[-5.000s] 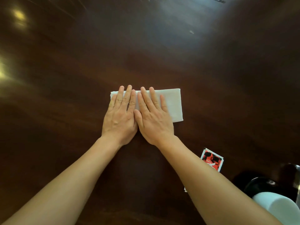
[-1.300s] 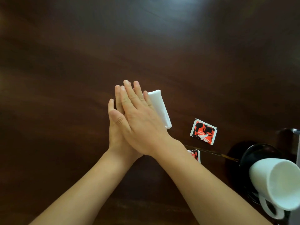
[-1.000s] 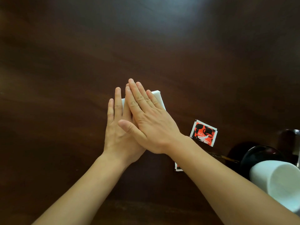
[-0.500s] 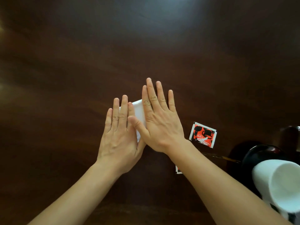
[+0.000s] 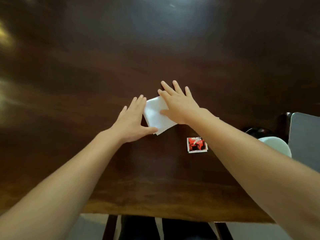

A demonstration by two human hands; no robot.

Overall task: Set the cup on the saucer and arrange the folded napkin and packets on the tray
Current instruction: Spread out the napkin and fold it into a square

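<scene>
A white folded napkin [image 5: 155, 116] lies flat on the dark wooden table [image 5: 103, 66]. My left hand [image 5: 133, 122] rests flat at its left edge, thumb touching the near corner. My right hand [image 5: 178, 103] lies flat over its far right part, fingers spread. A red and black packet [image 5: 196, 144] lies on the table near my right forearm. A white cup [image 5: 277, 145] and a black saucer [image 5: 256, 131] show at the right, partly hidden by my forearm; whether the cup sits on the saucer I cannot tell. A grey tray [image 5: 304, 135] stands at the right edge.
The table's near edge [image 5: 155, 213] runs across the bottom, with chair parts and floor below it. Bright light reflections lie on the table at the far middle and far left.
The view has pulled back and tilted, so the table edge and grey tray now show. My hands have spread apart, uncovering the napkin, which is turned at an angle. One packet is now visible.
</scene>
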